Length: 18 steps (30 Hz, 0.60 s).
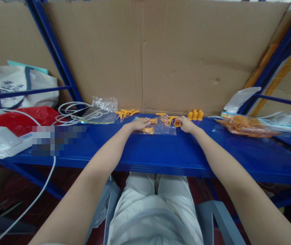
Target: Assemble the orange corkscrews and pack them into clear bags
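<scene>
My left hand (140,124) rests on a clear plastic bag (162,129) with orange parts, its fingers around or over one orange piece (152,121). Another orange piece (148,130) lies just below that hand. On the right, my right hand (186,124) has its fingers closed at a round orange part (177,123) with a hollow end facing me. Beside it lie more orange pieces (167,121). Orange corkscrews (127,112) with metal spirals lie behind my left hand. Several orange caps (195,115) stand upright behind my right hand.
The blue table (160,153) backs onto cardboard (140,61). At left are a power strip (15,142), coiled white cable (71,112), a red bag (28,117) and a plastic packet (100,115). A bag of orange parts (244,125) lies at right.
</scene>
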Motion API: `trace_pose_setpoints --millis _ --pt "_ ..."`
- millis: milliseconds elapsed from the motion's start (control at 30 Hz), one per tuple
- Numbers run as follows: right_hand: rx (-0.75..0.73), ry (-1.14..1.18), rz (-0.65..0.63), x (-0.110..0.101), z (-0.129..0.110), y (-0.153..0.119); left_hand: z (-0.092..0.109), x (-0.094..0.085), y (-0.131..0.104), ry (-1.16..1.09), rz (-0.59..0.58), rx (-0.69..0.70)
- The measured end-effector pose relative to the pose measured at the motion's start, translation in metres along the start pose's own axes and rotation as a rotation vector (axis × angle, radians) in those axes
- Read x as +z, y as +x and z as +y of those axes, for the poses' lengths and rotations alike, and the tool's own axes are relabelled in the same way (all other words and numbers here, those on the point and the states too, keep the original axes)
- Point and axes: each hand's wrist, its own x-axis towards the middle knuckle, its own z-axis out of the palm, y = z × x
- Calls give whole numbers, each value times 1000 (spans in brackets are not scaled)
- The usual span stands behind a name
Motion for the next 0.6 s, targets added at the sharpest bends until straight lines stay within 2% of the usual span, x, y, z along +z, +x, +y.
trace_pose_setpoints --millis 133,333,600 --pt "132 -67 -76 -11 -14 -8 -1 1 0 -17 7 -8" --pt "220 -96 -128 -24 -26 -14 0 1 0 -44 23 -9" --pt "304 -147 -244 -32 -10 -11 0 1 0 -35 27 -8"
